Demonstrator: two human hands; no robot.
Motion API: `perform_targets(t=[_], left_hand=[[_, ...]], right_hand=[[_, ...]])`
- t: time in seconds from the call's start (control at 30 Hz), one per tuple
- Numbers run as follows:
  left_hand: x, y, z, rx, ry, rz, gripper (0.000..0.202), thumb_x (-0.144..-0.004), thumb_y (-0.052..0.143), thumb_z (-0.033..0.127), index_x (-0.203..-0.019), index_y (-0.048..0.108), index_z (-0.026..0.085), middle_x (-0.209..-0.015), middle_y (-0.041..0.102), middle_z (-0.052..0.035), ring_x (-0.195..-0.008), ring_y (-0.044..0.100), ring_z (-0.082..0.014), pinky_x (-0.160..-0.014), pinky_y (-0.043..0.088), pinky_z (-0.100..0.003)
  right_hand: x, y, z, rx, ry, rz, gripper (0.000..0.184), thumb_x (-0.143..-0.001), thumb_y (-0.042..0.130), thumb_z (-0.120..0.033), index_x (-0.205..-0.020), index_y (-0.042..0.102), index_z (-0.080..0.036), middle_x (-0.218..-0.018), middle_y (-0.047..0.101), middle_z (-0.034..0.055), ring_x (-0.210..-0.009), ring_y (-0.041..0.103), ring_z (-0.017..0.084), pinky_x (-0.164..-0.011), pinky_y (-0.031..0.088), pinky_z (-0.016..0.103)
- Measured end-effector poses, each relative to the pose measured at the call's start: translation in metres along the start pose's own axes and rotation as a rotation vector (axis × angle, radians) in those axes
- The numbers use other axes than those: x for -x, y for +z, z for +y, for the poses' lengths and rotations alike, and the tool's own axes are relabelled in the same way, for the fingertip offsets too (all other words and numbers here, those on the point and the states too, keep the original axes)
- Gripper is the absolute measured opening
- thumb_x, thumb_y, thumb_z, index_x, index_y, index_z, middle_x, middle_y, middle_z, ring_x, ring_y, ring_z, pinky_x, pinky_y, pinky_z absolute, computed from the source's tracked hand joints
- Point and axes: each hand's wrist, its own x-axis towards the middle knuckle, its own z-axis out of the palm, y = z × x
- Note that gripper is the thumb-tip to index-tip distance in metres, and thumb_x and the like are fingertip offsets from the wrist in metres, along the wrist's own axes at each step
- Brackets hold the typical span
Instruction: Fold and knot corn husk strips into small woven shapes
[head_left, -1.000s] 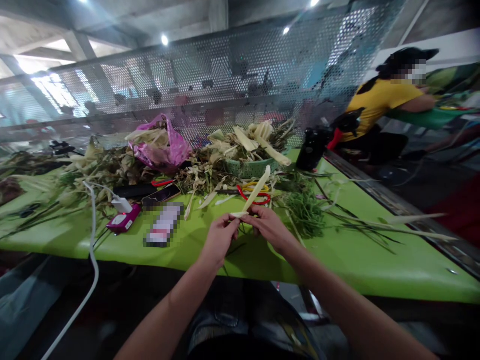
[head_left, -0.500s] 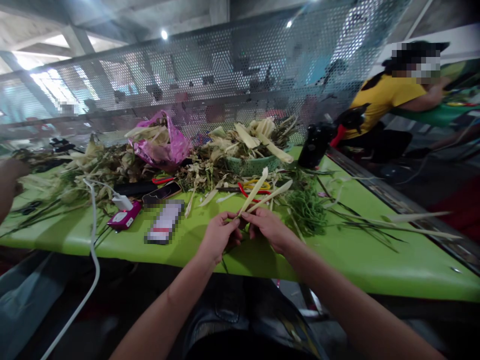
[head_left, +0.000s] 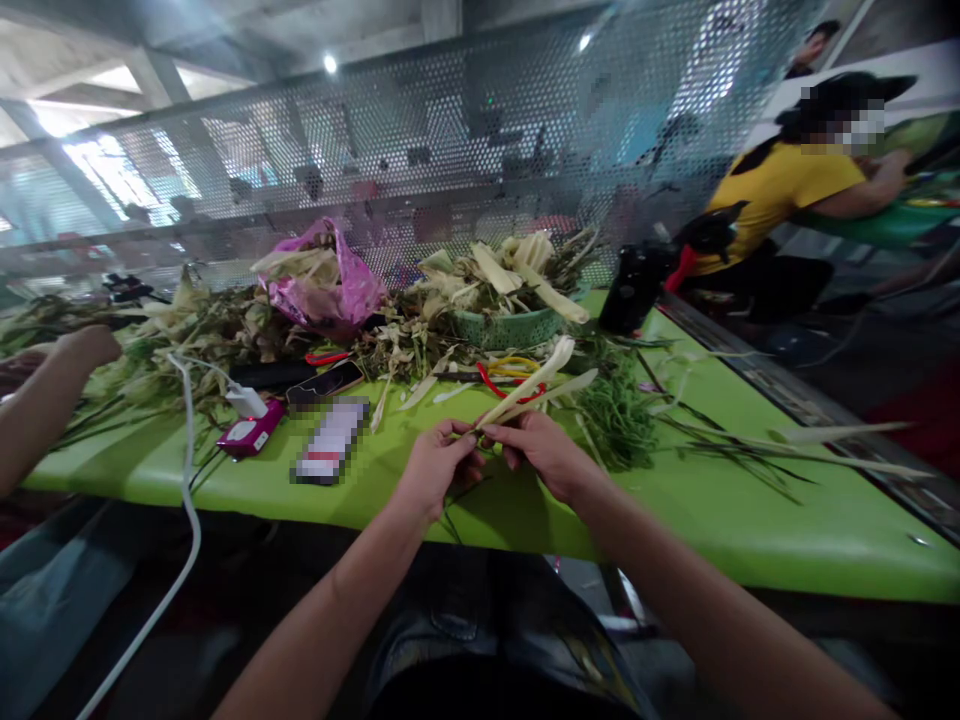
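Over the green table (head_left: 675, 520), close to its near edge, my left hand (head_left: 435, 465) and right hand (head_left: 544, 455) both pinch shut on the near ends of two pale leaf strips (head_left: 536, 385), leaving the long ends free to fan toward the far basket (head_left: 510, 328).

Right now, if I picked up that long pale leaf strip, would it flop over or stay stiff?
Probably stiffish: the leaf strip rises from the left hand and right hand without drooping. It looks thin and narrow, so likely very light. It forks into two slivers, so it may tear lengthwise.
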Motion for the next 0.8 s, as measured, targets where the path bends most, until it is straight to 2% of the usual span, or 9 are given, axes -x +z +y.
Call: perform_targets(t=[0.17, 0.33, 0.5, 0.67, 0.8], left_hand=[[-0.0006, -0.0005, -0.0011, -0.011, 0.026, -0.012, 0.024, -0.072, 0.068, 0.032, -0.083, 0.052, 0.017, -0.045, 0.050, 0.0083, -0.032, 0.040, -0.0046, -0.035, 0.031, -0.015], [0.0019, 0.0026, 0.0025, -0.004, -0.025, 0.013, 0.024, -0.071, 0.068, 0.030, -0.084, 0.053, 0.017, -0.050, 0.056, 0.0059, -0.035, 0.048, -0.0062, -0.037, 0.035, -0.016], [0.0007, 0.0023, 0.0041, -0.017, -0.020, 0.020, 0.022, -0.072, 0.068, 0.029, -0.083, 0.054, 0.016, -0.052, 0.060, 0.0043, -0.037, 0.052, -0.0070, -0.038, 0.035, -0.016], [-0.0015, -0.0008, 0.0020, -0.013, -0.026, 0.013, 0.025, -0.070, 0.072, 0.029, -0.085, 0.056, 0.015, -0.067, 0.068, -0.0020, -0.045, 0.058, -0.0084, -0.040, 0.035, -0.016], [-0.0008, 0.0006, 0.0018, -0.047, 0.017, 0.023, 0.023, -0.071, 0.072, 0.028, -0.086, 0.063, 0.013, -0.077, 0.070, -0.0051, -0.056, 0.062, -0.0095, -0.047, 0.044, -0.018]], right_hand=[[0.0007, -0.0009, 0.0016, -0.033, 0.028, -0.025, 0.024, -0.072, 0.070, -0.035, -0.082, 0.070, -0.014, -0.062, 0.062, -0.0006, -0.036, 0.038, 0.003, -0.033, 0.022, 0.018], [0.0010, -0.0014, 0.0041, -0.071, 0.056, -0.066, 0.028, -0.074, 0.069, -0.038, -0.087, 0.067, -0.013, -0.063, 0.062, -0.0002, -0.034, 0.040, 0.002, -0.031, 0.021, 0.017], [0.0028, -0.0031, 0.0030, -0.052, 0.082, -0.081, 0.030, -0.077, 0.066, -0.039, -0.094, 0.064, -0.013, -0.060, 0.063, -0.0012, -0.031, 0.039, 0.003, -0.031, 0.023, 0.017], [0.0036, -0.0026, 0.0018, -0.023, 0.123, -0.036, 0.026, -0.077, 0.067, -0.040, -0.077, 0.060, -0.015, -0.049, 0.056, -0.0033, -0.036, 0.043, 0.006, -0.034, 0.032, 0.017], [0.0020, -0.0029, 0.0034, -0.045, 0.092, 0.026, 0.028, -0.073, 0.071, -0.041, -0.073, 0.057, -0.017, -0.049, 0.049, -0.0066, -0.039, 0.040, 0.005, -0.036, 0.032, 0.016]])
